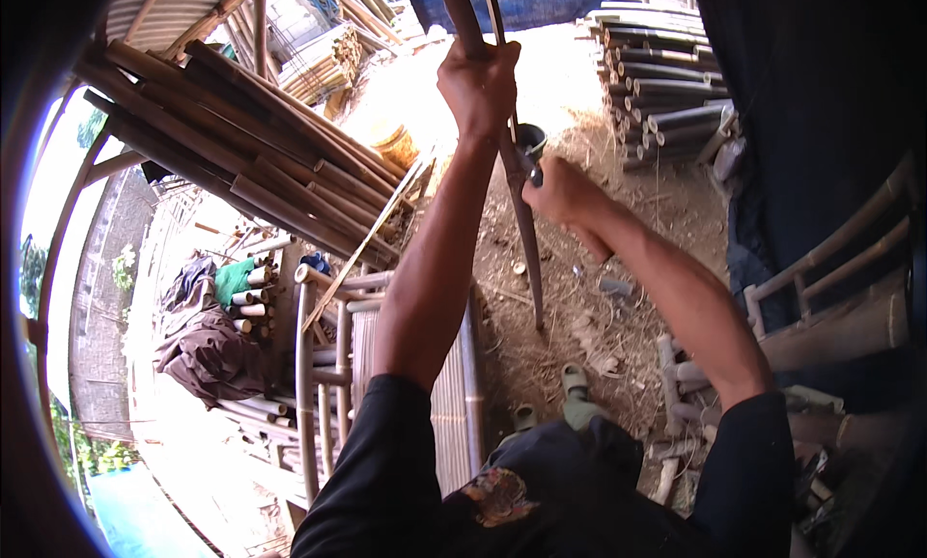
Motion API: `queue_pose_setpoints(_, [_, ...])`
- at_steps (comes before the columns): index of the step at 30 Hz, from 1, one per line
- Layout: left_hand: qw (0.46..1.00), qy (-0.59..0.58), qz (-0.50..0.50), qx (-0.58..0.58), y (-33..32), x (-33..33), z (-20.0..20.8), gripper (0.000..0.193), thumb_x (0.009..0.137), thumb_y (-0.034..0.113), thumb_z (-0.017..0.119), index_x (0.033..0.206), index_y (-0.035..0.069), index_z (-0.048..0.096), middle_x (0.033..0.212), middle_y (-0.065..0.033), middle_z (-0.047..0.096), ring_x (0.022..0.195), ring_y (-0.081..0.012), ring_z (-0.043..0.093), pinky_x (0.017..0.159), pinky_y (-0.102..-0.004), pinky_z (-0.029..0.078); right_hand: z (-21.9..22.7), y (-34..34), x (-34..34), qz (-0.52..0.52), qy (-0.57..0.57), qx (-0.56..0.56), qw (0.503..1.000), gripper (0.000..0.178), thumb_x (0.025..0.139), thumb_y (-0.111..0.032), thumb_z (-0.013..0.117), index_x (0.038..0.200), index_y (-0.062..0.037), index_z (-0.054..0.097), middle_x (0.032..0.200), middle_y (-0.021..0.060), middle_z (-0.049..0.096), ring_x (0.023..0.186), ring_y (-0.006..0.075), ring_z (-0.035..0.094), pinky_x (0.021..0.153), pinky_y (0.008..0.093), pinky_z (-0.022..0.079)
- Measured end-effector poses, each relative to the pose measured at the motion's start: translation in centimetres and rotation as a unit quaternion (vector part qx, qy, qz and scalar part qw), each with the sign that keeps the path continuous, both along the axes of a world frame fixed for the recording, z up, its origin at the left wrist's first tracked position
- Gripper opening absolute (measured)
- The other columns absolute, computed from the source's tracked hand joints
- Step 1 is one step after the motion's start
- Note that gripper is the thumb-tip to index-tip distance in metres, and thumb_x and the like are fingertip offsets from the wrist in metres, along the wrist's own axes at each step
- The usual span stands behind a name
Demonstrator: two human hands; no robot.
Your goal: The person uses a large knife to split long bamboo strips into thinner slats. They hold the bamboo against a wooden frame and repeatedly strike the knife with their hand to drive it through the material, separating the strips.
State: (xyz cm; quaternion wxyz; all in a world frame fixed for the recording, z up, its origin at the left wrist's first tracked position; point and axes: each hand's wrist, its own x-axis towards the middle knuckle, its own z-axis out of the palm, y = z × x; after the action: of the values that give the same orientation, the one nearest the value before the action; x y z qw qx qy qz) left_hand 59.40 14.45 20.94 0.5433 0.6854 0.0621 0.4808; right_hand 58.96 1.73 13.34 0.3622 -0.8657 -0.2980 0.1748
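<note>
A long bamboo strip (pixel 524 232) slants from the top of the head view down past both hands, its lower end above the dirt. My left hand (pixel 479 87) is closed around its upper part, where two dark lengths stick up side by side beyond the fist. To the right and lower, my right hand (pixel 565 193) is closed on a knife with a brown handle (pixel 591 242), the handle's end showing below the fist. A dark metal part juts toward the strip; most of the blade is hard to make out. Behind the strip is a black bucket (pixel 531 139).
Long dark bamboo poles (pixel 261 153) lean at the left. Cut bamboo (pixel 666 85) is stacked at far right. A bamboo bench (pixel 454 384) stands beside my left arm; bamboo furniture (pixel 830 297) is at the right. Scraps litter the dirt floor (pixel 628 336) around my feet.
</note>
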Motion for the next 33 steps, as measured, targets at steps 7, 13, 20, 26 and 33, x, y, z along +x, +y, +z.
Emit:
queue_pose_setpoints(7, [0.995, 0.006, 0.098, -0.01, -0.5, 1.7, -0.3, 0.021, 0.068, 0.018, 0.073, 0.072, -0.002, 0.065, 0.065, -0.0155, 0.066, 0.061, -0.0234, 0.065, 0.065, -0.0352, 0.05, -2.9, 0.2, 2.1, -0.007, -0.248, -0.077, 0.966, 0.031, 0.087, -0.023, 0.053, 0.098, 0.0061, 0.053, 0.078, 0.0281, 0.065, 0.073, 0.0381, 0.068, 0.067, 0.0446, 0.056])
queue_pose_setpoints(13, [0.997, 0.021, 0.072, -0.023, 3.2, 1.8, -1.0, 0.02, 0.067, 0.018, 0.078, 0.071, 0.0, 0.069, 0.063, -0.0104, 0.066, 0.059, -0.0181, 0.064, 0.063, -0.0312, 0.051, -0.6, 1.3, 0.7, 0.045, -0.033, 0.019, 0.998, 0.033, 0.094, -0.026, 0.05, 0.091, 0.0057, 0.059, 0.061, 0.0123, 0.06, 0.055, 0.0183, 0.063, 0.043, 0.0303, 0.051])
queue_pose_setpoints(20, [1.0, -0.026, 0.013, -0.01, 2.8, 0.6, -0.3, 0.026, 0.069, 0.02, 0.08, 0.071, -0.001, 0.065, 0.065, -0.0076, 0.065, 0.061, -0.0133, 0.06, 0.062, -0.0298, 0.049, -17.6, -1.6, -3.2, 0.019, 0.222, -0.212, 0.952, 0.033, 0.093, -0.027, 0.053, 0.095, 0.0052, 0.057, 0.076, 0.0166, 0.063, 0.058, 0.0207, 0.063, 0.05, 0.0331, 0.05])
queue_pose_setpoints(26, [0.965, 0.188, -0.027, 0.181, 5.2, -2.5, -8.6, 0.11, 0.059, 0.052, 0.085, 0.133, -0.012, 0.034, 0.124, -0.0307, 0.049, 0.119, -0.0386, 0.048, 0.098, -0.0433, 0.043, -26.5, -2.7, -2.4, -0.068, 0.127, -0.119, 0.982, 0.035, 0.088, -0.027, 0.059, 0.096, 0.0062, 0.055, 0.077, 0.02, 0.065, 0.065, 0.0304, 0.066, 0.059, 0.0412, 0.053])
queue_pose_setpoints(33, [0.963, 0.207, -0.139, -0.105, 5.8, 1.4, -25.8, 0.019, 0.082, 0.013, 0.074, 0.094, 0.0, 0.067, 0.085, -0.0028, 0.068, 0.078, -0.0078, 0.06, 0.072, -0.024, 0.048, -28.4, -0.6, 2.0, 0.016, 0.035, -0.082, 0.996, 0.025, 0.088, -0.02, 0.058, 0.088, 0.0048, 0.051, 0.067, 0.0232, 0.064, 0.061, 0.0337, 0.068, 0.05, 0.0403, 0.054])
